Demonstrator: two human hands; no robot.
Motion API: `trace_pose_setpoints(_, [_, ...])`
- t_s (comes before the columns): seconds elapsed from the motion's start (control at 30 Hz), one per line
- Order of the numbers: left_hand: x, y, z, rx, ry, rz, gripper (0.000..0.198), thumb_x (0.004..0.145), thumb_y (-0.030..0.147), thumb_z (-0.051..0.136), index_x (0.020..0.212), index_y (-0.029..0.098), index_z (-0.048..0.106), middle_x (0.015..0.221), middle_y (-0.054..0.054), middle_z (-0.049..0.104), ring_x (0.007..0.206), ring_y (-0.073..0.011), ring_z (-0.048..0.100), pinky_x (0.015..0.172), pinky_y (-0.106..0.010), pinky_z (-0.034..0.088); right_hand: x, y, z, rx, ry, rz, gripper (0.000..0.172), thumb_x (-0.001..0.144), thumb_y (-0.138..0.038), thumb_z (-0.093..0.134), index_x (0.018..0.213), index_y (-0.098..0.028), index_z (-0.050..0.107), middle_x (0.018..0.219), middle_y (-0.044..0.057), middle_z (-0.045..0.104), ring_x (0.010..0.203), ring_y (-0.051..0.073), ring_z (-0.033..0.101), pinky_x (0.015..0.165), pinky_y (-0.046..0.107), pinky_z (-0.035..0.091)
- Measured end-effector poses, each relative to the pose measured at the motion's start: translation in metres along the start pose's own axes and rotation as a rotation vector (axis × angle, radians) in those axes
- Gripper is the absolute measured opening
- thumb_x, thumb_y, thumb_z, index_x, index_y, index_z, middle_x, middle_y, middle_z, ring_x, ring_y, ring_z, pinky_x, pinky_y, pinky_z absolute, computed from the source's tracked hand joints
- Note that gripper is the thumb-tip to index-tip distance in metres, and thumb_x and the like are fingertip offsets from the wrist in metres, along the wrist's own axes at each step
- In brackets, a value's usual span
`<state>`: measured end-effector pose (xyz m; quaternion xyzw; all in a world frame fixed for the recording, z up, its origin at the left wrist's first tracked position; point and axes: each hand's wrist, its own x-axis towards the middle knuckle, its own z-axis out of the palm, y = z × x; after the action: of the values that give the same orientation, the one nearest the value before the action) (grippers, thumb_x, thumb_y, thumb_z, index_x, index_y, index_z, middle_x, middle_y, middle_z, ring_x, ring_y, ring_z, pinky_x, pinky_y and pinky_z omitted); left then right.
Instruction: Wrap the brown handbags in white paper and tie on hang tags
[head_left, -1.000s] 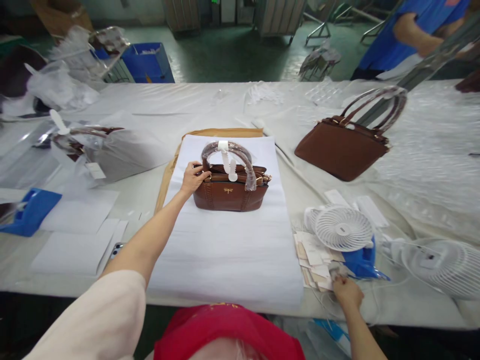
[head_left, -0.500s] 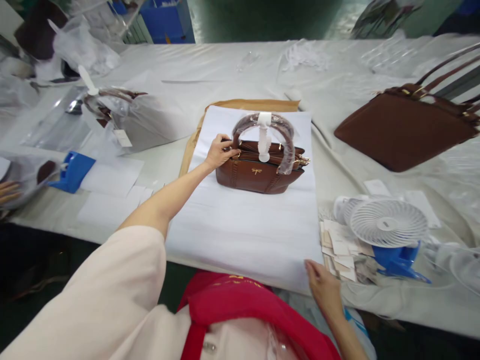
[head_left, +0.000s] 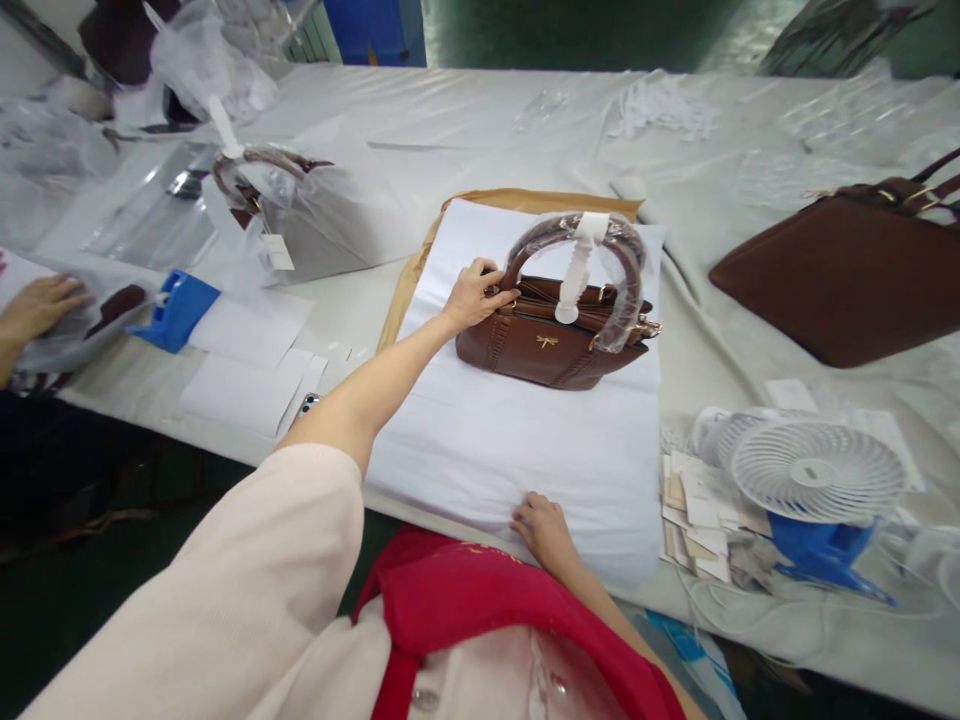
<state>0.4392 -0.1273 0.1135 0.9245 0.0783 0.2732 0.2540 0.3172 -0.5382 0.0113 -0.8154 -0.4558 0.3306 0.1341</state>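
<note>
A small brown handbag (head_left: pixel 551 352) with plastic-wrapped handles stands on a stack of white foam sheets (head_left: pixel 525 440) at the table's middle. My left hand (head_left: pixel 474 293) grips the bag's left end by the base of the handle, fingers curled on it. At the near edge of the stack, my right hand (head_left: pixel 541 525) rests on the sheets, fingers bent over the edge. Brown paper (head_left: pixel 420 255) lies under the stack.
A larger brown bag (head_left: pixel 832 275) lies at the right. A wrapped bag (head_left: pixel 300 215) sits at the left, beside a blue holder (head_left: pixel 176 308) and white papers. A white fan (head_left: pixel 814 470) and tag cards (head_left: pixel 694 515) sit near right. Another person's hand (head_left: pixel 34 308) is at far left.
My right hand left the tags by the fan and moved left along the stack's near edge. My left hand stayed on the bag. The view shifted left and down.
</note>
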Motion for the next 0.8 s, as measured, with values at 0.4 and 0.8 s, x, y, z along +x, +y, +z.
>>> trace_pose_setpoints(0.4, [-0.017,0.054,-0.028,0.092,-0.134,-0.075,0.025,0.094,0.034,0.045,0.098,0.019,0.064,0.106,-0.006,0.057,0.089,-0.0199,0.054,0.081,-0.035,0.037,-0.003,0.010,-0.032,0.321,0.051,-0.016,0.028,0.087,-0.033,0.045,0.083,-0.019,0.069,0.090,0.006,0.070,0.088,0.020,0.064,0.082,0.030,0.049])
trace_pose_setpoints(0.8, [-0.014,0.068,-0.042,0.040,-0.200,-0.115,0.025,0.094,0.036,0.044,0.100,0.018,0.060,0.105,-0.006,0.057,0.089,-0.0189,0.058,0.079,-0.032,0.041,-0.003,0.003,-0.023,0.049,-0.056,0.048,0.028,0.091,-0.022,0.039,0.082,-0.015,0.065,0.091,0.012,0.067,0.090,0.021,0.060,0.082,0.029,0.041])
